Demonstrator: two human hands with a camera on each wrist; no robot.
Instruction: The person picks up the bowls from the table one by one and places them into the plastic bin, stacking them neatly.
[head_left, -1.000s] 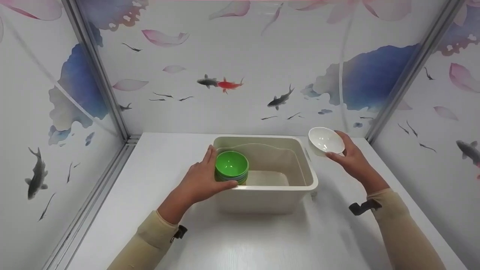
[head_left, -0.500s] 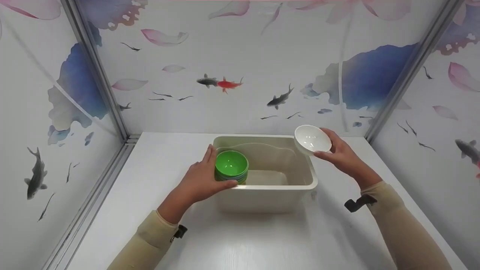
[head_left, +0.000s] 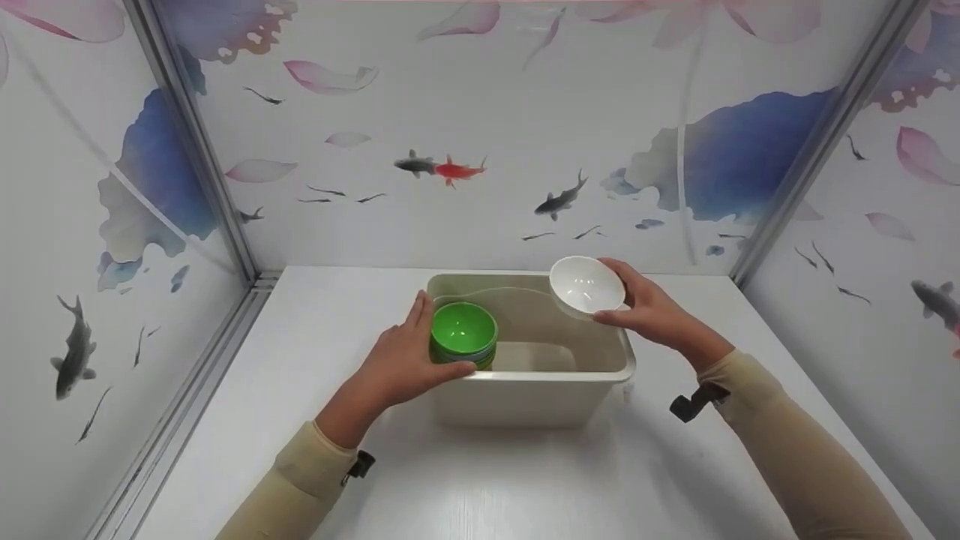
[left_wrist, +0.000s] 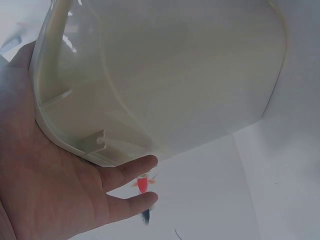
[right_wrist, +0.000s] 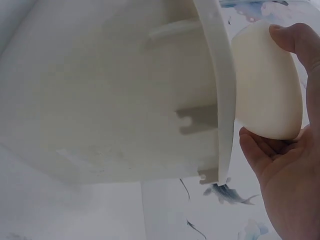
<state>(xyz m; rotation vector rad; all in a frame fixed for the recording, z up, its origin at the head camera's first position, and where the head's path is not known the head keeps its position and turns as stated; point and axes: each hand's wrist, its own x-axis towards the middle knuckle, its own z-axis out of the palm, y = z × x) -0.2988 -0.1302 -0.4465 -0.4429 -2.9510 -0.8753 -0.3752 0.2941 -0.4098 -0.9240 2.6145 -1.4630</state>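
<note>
In the head view, my right hand (head_left: 652, 307) holds a white bowl (head_left: 585, 285) by its right side, tilted so its inside shows, over the right half of a beige plastic bin (head_left: 525, 401). The right wrist view shows the thumb on one side of the bowl (right_wrist: 267, 85) and fingers on the other, just beyond the bin's rim. My left hand (head_left: 401, 360) rests against the bin's near left corner, thumb along the front rim and fingers straight up the left side. Beside it, inside the bin, stands a stack of bowls with a green bowl (head_left: 463, 328) on top.
The bin stands on a white table (head_left: 480, 480) near the back wall (head_left: 480, 225), which is printed with fish and petals. Similar panels rise at left and right, with metal posts (head_left: 199, 142) at the corners.
My right hand has carried the white bowl leftward, from right of the bin to above its right half. The left hand and the green bowl stack have stayed put.
</note>
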